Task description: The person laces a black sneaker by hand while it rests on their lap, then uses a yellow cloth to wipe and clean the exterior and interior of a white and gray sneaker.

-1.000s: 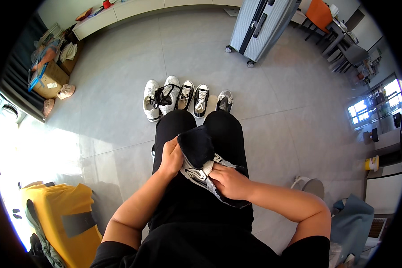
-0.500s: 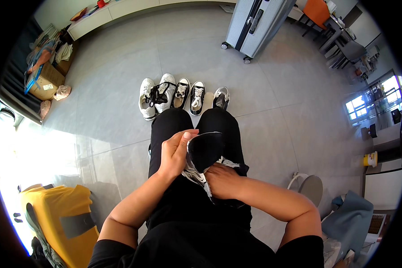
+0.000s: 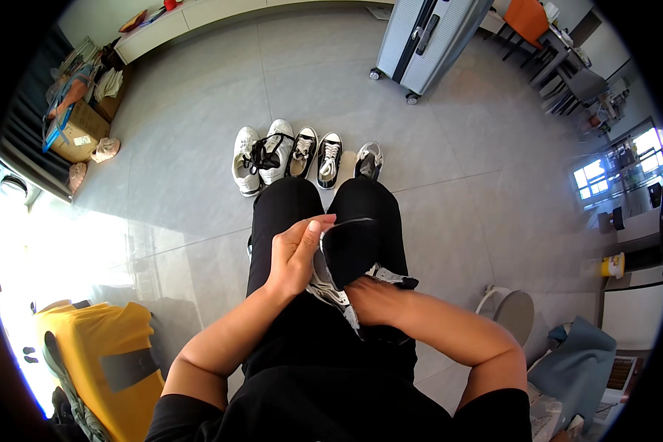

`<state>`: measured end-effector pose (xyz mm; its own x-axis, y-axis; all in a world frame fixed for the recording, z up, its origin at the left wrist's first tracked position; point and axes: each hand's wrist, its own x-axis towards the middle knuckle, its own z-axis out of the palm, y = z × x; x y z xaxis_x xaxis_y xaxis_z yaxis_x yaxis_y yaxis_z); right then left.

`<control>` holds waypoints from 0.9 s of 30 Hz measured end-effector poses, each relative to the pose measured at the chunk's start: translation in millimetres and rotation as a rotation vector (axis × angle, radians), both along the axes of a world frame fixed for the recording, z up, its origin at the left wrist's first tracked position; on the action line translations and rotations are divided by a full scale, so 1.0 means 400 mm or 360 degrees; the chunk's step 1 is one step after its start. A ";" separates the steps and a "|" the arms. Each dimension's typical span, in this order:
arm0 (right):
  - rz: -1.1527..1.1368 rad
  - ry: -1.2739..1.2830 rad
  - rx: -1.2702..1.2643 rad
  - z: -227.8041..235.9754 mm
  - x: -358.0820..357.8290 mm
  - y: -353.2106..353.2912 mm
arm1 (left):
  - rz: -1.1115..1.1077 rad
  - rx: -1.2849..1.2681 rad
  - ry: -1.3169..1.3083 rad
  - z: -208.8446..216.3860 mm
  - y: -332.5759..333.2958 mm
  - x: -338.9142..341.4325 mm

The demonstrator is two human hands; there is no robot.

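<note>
Two hands at a black-and-white item (image 3: pixel 351 250)

Fingers of the left hand (image 3: pixel 293 256) lie nearly straight at its edge, grip unclear; those of the right hand (image 3: pixel 370 300) are hidden, hold unseen. It's over the lap (image 3: pixel 281 214), shoes (image 3: pixel 329 160) beyond.

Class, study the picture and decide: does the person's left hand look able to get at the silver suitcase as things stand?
Probably not: the suitcase stands well beyond the knees and the lined-up shoes, while the left hand is at the black-and-white item over the lap.
</note>
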<state>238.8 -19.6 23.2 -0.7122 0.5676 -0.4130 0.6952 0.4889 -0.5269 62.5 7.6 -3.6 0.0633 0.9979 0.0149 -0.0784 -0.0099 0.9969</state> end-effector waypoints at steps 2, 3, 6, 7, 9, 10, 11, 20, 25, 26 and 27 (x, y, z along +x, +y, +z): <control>-0.0021 -0.0027 0.0000 -0.002 -0.011 -0.001 | -0.0002 -0.0037 0.0073 0.001 0.004 -0.004; -0.0009 -0.0042 -0.0005 -0.005 -0.019 0.003 | -0.0001 -0.0122 -0.0062 -0.009 0.006 -0.006; 0.0034 0.0092 0.0141 -0.041 -0.015 0.007 | -0.0019 -0.0450 -0.0466 -0.040 0.014 -0.031; 0.0051 0.0172 0.0214 -0.050 -0.014 0.006 | -0.0046 -0.0436 -0.0471 -0.048 0.012 -0.035; 0.0095 0.0190 0.0114 -0.032 0.007 0.002 | -0.0091 -0.0406 -0.0476 -0.058 0.006 -0.047; 0.0148 0.0159 0.0094 -0.012 0.022 -0.003 | -0.0106 -0.0471 -0.0409 -0.054 0.006 -0.055; 0.0202 0.0128 0.0075 -0.003 0.035 -0.008 | -0.0173 -0.0420 -0.0461 -0.054 0.004 -0.059; 0.0069 0.0079 0.0051 -0.043 0.048 -0.021 | -0.0318 -0.0548 -0.0781 0.034 0.026 -0.005; 0.0102 0.0067 0.0147 -0.001 0.038 0.018 | -0.0224 -0.0809 -0.0511 0.086 0.078 -0.015; 0.0068 0.0136 0.0290 -0.005 0.039 0.027 | -0.0228 -0.0939 -0.0900 0.085 0.088 -0.018; -0.0083 0.0291 0.0326 -0.019 0.032 0.036 | -0.0435 -0.0778 -0.1288 0.074 0.094 -0.029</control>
